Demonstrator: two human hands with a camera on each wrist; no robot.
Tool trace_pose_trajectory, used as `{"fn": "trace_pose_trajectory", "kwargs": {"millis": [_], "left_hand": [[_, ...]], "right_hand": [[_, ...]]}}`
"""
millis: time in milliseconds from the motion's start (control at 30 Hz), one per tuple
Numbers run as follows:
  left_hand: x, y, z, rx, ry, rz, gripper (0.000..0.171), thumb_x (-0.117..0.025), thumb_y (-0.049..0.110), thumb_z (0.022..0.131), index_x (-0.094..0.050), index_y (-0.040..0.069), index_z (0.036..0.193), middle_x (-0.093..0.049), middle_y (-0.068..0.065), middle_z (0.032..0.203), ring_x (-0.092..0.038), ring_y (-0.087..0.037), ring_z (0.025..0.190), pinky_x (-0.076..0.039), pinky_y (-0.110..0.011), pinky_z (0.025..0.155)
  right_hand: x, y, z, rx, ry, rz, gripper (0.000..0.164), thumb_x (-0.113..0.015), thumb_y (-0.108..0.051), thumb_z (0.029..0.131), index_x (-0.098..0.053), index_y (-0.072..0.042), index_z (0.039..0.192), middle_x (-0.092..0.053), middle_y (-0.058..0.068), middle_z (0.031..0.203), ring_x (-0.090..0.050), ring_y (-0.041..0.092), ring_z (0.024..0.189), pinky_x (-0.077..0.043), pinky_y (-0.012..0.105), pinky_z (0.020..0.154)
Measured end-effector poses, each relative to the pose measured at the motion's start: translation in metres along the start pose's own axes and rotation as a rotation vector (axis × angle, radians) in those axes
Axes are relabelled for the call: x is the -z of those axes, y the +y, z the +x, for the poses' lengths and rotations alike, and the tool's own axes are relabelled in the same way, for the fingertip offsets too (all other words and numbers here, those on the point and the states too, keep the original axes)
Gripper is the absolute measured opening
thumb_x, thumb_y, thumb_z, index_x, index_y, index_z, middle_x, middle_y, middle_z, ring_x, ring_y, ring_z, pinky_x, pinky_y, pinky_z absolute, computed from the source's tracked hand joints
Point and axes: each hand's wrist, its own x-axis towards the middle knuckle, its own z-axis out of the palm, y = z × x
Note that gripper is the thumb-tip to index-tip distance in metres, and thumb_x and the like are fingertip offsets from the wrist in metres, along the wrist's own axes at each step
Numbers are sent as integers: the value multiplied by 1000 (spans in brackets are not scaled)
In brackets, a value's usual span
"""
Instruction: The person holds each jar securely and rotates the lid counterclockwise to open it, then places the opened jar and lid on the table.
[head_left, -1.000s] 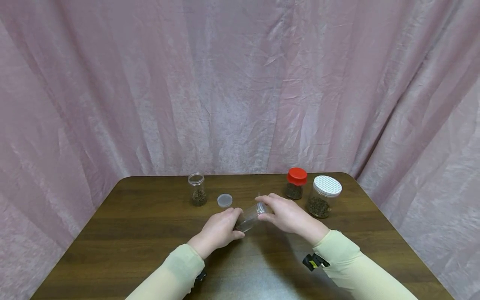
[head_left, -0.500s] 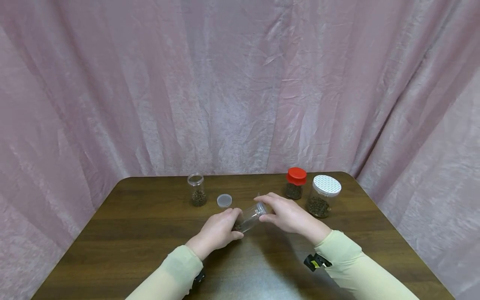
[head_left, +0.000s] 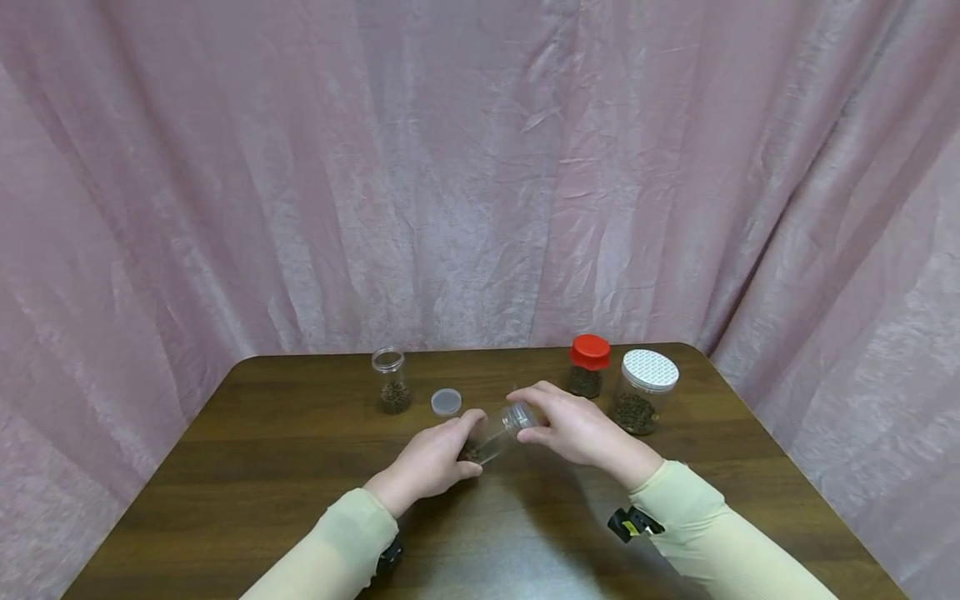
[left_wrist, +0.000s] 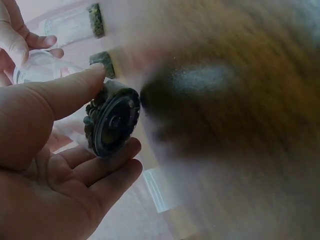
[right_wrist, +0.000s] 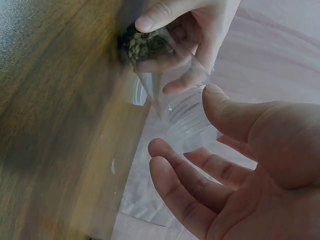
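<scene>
In the head view my left hand (head_left: 431, 462) grips the lower end of a small clear jar (head_left: 495, 437), which leans over to the right. Brown pellets (right_wrist: 145, 45) lie in its base, between the thumb and fingers of that hand. The black-looking underside (left_wrist: 117, 125) of the jar faces the left wrist camera. Around the jar's ridged clear top (right_wrist: 187, 117) curl the thumb and fingers of my right hand (head_left: 566, 425). A round translucent lid (head_left: 447, 402) lies flat just beyond my left hand.
Back left stands an uncovered clear jar (head_left: 392, 383) with pellets. At the right are a red-capped jar (head_left: 589, 358) and a wider white-lidded jar (head_left: 645, 392), both partly filled. The wooden table's (head_left: 262, 450) far edge meets a pink curtain (head_left: 450, 167).
The left hand and the jar's base have shifted slightly left. My right hand stays at the jar's top, with its fingers slightly moved. The standing jars have not moved on the table.
</scene>
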Motion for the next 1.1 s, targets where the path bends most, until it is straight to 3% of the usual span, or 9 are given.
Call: {"fn": "trace_pose_trajectory", "kwargs": {"millis": [200, 433, 600, 833, 1100], "left_hand": [[1, -3, -4, 44, -6, -80, 63, -91, 14, 94, -53, 11, 145, -66, -12, 131, -70, -31, 112, -57, -56, 94], [6, -2, -9, 126, -10, -119, 60, -90, 17, 95, -52, 11, 140, -56, -18, 133, -68, -31, 93, -58, -55, 84], [8, -3, -13, 154, 10, -116, 59, -88, 17, 96, -51, 11, 142, -59, -17, 130, -67, -28, 94, -58, -54, 85], [11, -10, -17, 156, 39, -117, 63, -90, 15, 94, -52, 4, 144, -67, -18, 128, -69, -33, 112, -57, -57, 94], [16, -18, -22, 209, 82, -125, 61, -93, 14, 91, -53, 6, 136, -74, -10, 117, -73, -30, 104, -58, -55, 90]], "right_hand": [[3, 1, -1, -30, 9, -22, 53, -88, -24, 97, -69, -14, 146, -70, 1, 126, -61, 5, 80, -55, 39, 77], [4, 1, -2, -27, 2, -20, 52, -87, -24, 98, -69, -14, 146, -70, 3, 125, -59, 8, 78, -53, 39, 74], [3, 0, -2, -14, 2, -27, 48, -88, -24, 97, -72, -16, 142, -70, 6, 126, -63, 11, 83, -54, 39, 75], [1, -1, -1, -2, 31, -41, 47, -88, -24, 97, -72, -17, 141, -68, 4, 123, -62, 4, 78, -54, 35, 71], [-7, -13, 6, -33, 24, -61, 37, -77, -26, 107, -73, -19, 143, -67, 4, 124, -71, 19, 91, -59, 45, 79]]}}
